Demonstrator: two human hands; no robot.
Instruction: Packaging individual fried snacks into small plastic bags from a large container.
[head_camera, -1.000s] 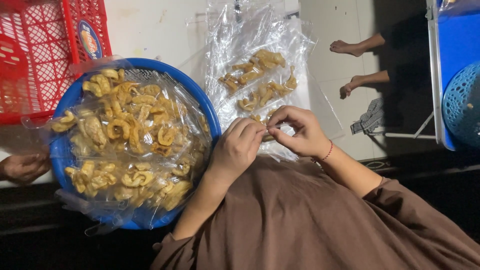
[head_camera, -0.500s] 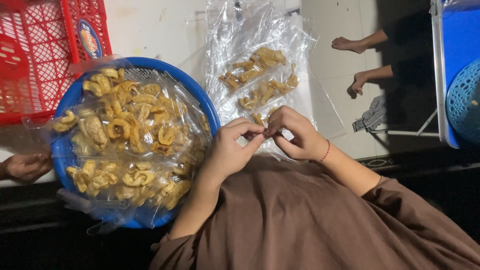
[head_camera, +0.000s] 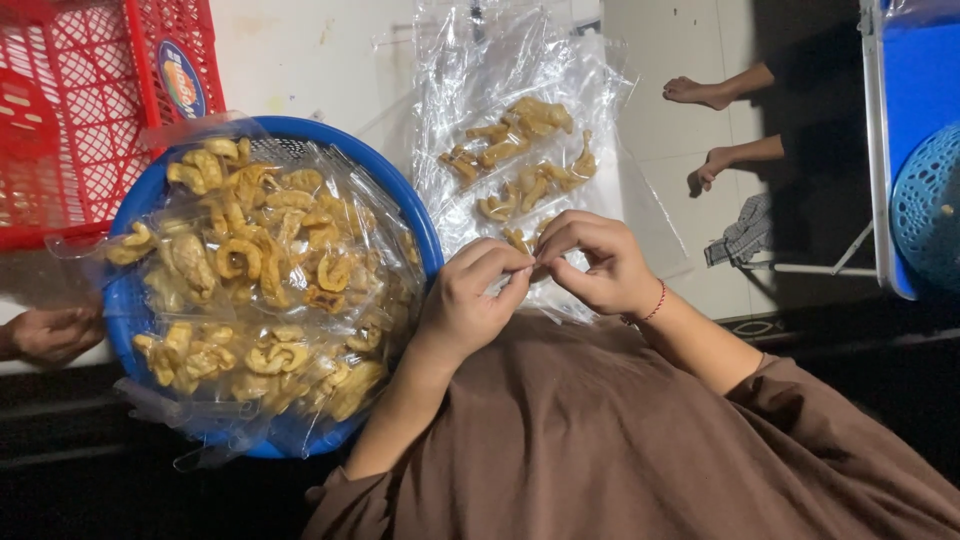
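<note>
The edge of a clear plastic bag (head_camera: 520, 190) is pinched between the fingertips of both hands, just above the brown-clothed lap (head_camera: 600, 440). The grip of the left hand (head_camera: 470, 300) is closed, thumb against forefinger, on the near edge of the plastic; the grip of the right hand (head_camera: 598, 262) is likewise clamped on the same edge, the fingertips of the 2 hands almost touching each other. A thin red thread bracelet (head_camera: 655, 303) is worn on the right wrist.

The bag is spread flat on the pale floor (head_camera: 300, 60) away from the hands, and golden-brown fried snack pieces (head_camera: 520, 150) are seen inside it, gathered in 2 loose rows. What exactly lies between the fingertips cannot be told, since it is hidden by the fingers.

Just to the left of the left hand, a round blue basin (head_camera: 420, 225) is set down, heaped with many small clear packets of the same fried snacks (head_camera: 260, 290). Beyond the basin, a red plastic crate (head_camera: 90, 100) is stood against its far rim. At the left edge of the view, another person's hand (head_camera: 55, 333) is rested near the basin.

To the far right, another person's 2 bare feet (head_camera: 705, 130) are seen on the floor, with a checked cloth (head_camera: 745, 230) lying near them, and a blue basket (head_camera: 925, 200) is placed at the edge of the view.
</note>
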